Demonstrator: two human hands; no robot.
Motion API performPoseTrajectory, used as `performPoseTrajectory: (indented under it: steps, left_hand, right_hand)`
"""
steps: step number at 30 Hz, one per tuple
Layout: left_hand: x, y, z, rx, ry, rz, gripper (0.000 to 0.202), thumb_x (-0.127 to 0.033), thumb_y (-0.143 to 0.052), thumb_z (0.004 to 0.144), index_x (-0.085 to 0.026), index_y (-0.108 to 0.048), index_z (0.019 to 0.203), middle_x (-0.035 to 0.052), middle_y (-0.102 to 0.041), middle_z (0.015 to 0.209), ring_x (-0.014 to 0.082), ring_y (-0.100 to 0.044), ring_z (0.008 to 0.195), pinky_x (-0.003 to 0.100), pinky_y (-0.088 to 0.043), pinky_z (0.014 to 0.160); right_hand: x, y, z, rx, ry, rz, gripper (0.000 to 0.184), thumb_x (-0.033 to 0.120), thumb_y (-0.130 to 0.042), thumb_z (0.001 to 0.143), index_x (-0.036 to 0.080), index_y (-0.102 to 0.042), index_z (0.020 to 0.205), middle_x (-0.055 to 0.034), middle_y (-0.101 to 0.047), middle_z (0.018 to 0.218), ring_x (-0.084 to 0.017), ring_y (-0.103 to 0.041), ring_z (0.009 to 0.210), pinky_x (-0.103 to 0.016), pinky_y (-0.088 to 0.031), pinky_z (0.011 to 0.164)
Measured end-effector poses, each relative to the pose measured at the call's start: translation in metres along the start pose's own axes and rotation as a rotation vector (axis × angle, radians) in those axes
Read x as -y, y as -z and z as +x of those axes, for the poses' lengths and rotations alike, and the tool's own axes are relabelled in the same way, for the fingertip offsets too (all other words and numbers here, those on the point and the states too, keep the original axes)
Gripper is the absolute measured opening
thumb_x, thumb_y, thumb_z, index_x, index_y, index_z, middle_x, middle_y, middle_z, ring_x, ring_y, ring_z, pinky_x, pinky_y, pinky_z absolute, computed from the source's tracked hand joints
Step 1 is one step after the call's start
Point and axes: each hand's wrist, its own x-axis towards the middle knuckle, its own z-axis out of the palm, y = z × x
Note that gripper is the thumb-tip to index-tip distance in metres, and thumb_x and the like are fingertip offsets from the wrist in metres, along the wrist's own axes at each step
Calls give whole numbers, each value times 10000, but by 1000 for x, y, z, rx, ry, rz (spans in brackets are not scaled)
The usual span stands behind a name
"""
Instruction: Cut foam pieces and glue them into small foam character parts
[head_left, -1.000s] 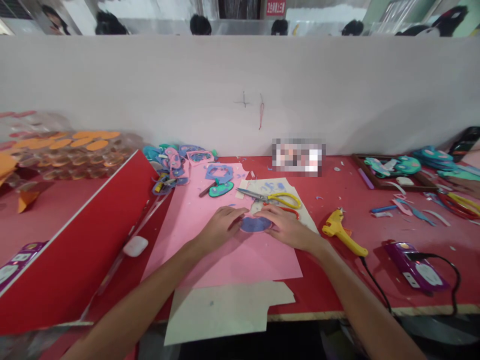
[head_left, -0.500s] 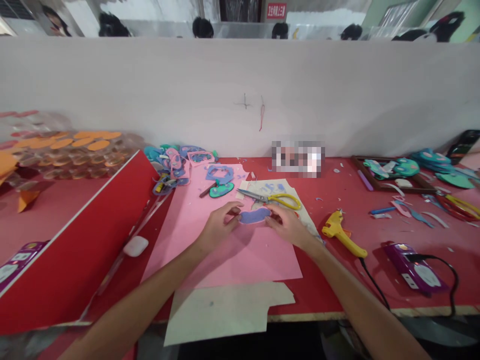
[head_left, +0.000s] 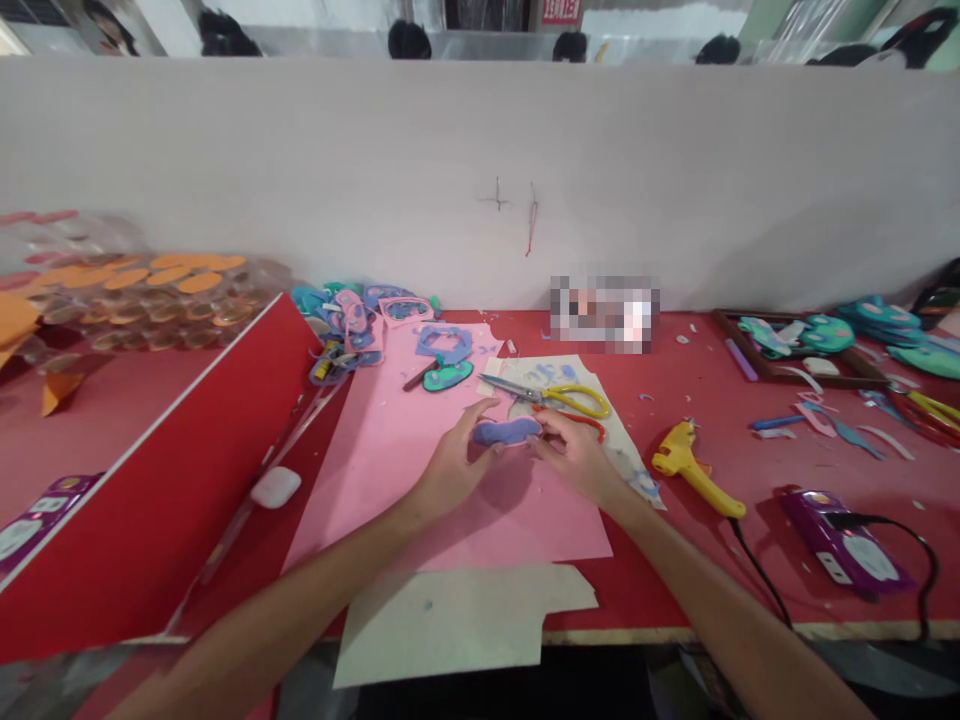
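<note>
Mid-grip: purple, pink-edged, oblong flat piece is stretching left-right.
Right hand: is pinching one end.
Left hand: is framing the other; hold unclear.
Far beyond: red rectangular sign is showing white Chinese characters.

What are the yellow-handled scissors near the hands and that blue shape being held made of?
Scissors: shiny grey blades look metal; smooth yellow handles, probably plastic. Blue shape: matte, soft-looking, maybe felt or foam; I can't tell which.
</note>
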Motion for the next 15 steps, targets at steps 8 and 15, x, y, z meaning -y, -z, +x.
performPoseTrajectory:
  steps: [8, 15]
  left_hand:
    - [-2, 0, 0, 2, 16, -7, 494, -256, -618, 934, -245, -472, 1406, 89, -697, 1140, 216, -677, 986, 378, -554, 881]
    - [-3, 1, 1, -30, 81, -31, 515, -259, -640, 905, -225, -493, 1398, 80, -688, 1134, 209, -661, 1015, 346, -531, 893]
  right_hand:
    - [5, -2, 1, -21, 21, -46, 183, 399, -571, 977, 230, -635, 1011, -45, -700, 871, -231, -695, 816, -353, -568, 746]
    - [7, -7, 1, -82, 32, -83, 169, 349, -596, 943, 218, -646, 1037, -47, -707, 914, -210, -665, 784, -337, -526, 720]
